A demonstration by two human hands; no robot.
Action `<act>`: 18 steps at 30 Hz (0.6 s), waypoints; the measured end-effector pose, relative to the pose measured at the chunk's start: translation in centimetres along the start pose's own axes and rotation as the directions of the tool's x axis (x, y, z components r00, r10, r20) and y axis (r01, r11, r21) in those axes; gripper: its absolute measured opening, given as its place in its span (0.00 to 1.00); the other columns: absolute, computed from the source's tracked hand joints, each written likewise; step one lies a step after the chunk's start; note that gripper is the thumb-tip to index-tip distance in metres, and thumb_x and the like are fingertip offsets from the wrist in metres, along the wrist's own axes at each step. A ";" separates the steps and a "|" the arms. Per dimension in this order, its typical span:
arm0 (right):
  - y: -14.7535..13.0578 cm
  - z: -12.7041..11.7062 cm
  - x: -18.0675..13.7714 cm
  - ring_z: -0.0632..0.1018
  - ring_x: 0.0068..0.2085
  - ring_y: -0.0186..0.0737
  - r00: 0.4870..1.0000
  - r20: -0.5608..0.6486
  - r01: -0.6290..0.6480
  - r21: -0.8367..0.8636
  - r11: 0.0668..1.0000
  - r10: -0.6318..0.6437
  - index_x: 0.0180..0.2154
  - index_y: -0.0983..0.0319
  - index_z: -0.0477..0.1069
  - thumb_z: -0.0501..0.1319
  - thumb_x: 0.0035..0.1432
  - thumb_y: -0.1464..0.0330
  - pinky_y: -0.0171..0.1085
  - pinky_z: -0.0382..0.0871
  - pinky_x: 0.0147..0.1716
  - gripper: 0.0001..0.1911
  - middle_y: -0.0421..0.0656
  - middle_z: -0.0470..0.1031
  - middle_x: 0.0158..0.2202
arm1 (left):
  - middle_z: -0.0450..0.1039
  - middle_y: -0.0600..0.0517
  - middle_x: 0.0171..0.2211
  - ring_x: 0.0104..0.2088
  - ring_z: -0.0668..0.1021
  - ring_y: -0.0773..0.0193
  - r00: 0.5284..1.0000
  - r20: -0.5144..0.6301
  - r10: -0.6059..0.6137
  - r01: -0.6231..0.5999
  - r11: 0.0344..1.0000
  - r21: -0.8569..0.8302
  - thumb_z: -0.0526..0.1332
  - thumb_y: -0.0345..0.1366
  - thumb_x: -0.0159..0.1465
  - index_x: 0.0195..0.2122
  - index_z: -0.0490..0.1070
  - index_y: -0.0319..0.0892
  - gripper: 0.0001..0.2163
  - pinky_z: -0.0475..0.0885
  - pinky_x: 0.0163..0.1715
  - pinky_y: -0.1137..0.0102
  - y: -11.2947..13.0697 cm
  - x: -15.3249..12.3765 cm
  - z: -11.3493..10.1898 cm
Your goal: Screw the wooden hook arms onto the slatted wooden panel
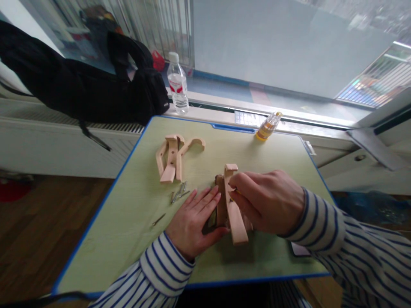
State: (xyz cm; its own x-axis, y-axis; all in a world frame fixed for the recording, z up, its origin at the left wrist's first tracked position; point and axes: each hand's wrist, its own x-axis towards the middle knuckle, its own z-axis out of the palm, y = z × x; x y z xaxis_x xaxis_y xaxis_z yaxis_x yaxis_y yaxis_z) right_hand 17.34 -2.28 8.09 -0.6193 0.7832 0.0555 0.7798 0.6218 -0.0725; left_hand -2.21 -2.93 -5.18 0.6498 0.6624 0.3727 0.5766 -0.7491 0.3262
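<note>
A pale wooden piece (236,218) with a hooked far end and holes lies over a brown block (220,214) near the table's front. My left hand (194,220) is spread flat, fingertips on the brown block and thumb near the wooden piece. Closed in a pinch, my right hand (272,201) works at the wooden piece around its holes. A bit of dark and yellow shows at its fingertips, but what it grips is hidden. Left of my left hand lie several screws (178,193) and one apart (158,220).
More hooked wooden pieces (171,160) rest in a group at the table's back left. A small bottle with yellow liquid (269,126) stands at the back edge. Behind are a water bottle (177,85) and a black bag (90,85) on the sill. A dark flat object (300,250) lies under my right sleeve.
</note>
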 end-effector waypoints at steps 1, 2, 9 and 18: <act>-0.3 0.1 0.0 0.63 0.23 0.30 1.000 -0.011 -0.023 -0.006 1.000 0.023 0.35 0.60 0.60 0.48 0.60 0.65 0.35 0.46 0.22 0.07 0.38 0.69 0.27 | 0.65 0.35 0.56 0.56 0.68 0.46 1.000 0.004 -0.003 0.003 1.000 -0.002 0.55 0.51 0.60 0.56 0.62 0.31 0.31 0.63 0.54 0.46 0.0 0.0 0.0; -0.5 0.2 0.0 0.63 0.22 0.30 0.998 -0.027 -0.052 -0.014 0.999 0.052 0.35 0.60 0.60 0.48 0.60 0.65 0.35 0.46 0.22 0.06 0.38 0.69 0.26 | 0.65 0.36 0.56 0.56 0.68 0.46 1.000 0.007 -0.007 0.007 1.000 -0.004 0.55 0.51 0.60 0.56 0.62 0.32 0.31 0.62 0.54 0.46 0.0 0.0 0.0; -1.1 0.2 0.1 0.61 0.19 0.30 0.978 -0.042 -0.206 -0.014 0.978 0.205 0.36 0.60 0.59 0.44 0.63 0.61 0.36 0.44 0.21 0.11 0.36 0.67 0.21 | 0.64 0.36 0.57 0.57 0.67 0.46 1.000 0.013 -0.019 0.019 0.999 -0.028 0.55 0.52 0.60 0.58 0.61 0.33 0.31 0.61 0.55 0.47 0.0 0.0 -0.2; 0.4 -1.7 -0.2 0.68 0.28 0.34 0.990 0.107 -0.089 0.013 0.996 0.087 0.40 0.62 0.59 0.45 0.61 0.66 0.36 0.49 0.24 0.09 0.42 0.70 0.31 | 0.62 0.36 0.57 0.57 0.66 0.47 0.999 0.033 -0.027 0.028 0.999 -0.035 0.55 0.51 0.60 0.57 0.62 0.33 0.31 0.60 0.55 0.47 0.0 0.1 -0.3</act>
State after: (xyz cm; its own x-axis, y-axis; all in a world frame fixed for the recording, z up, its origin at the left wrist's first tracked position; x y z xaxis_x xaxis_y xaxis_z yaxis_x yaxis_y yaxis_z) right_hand 17.94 -2.14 9.70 -0.5549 0.8299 -0.0583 0.8308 0.5492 -0.0904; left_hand -2.29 -2.89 -4.92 0.6498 0.6824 0.3348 0.5774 -0.7296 0.3664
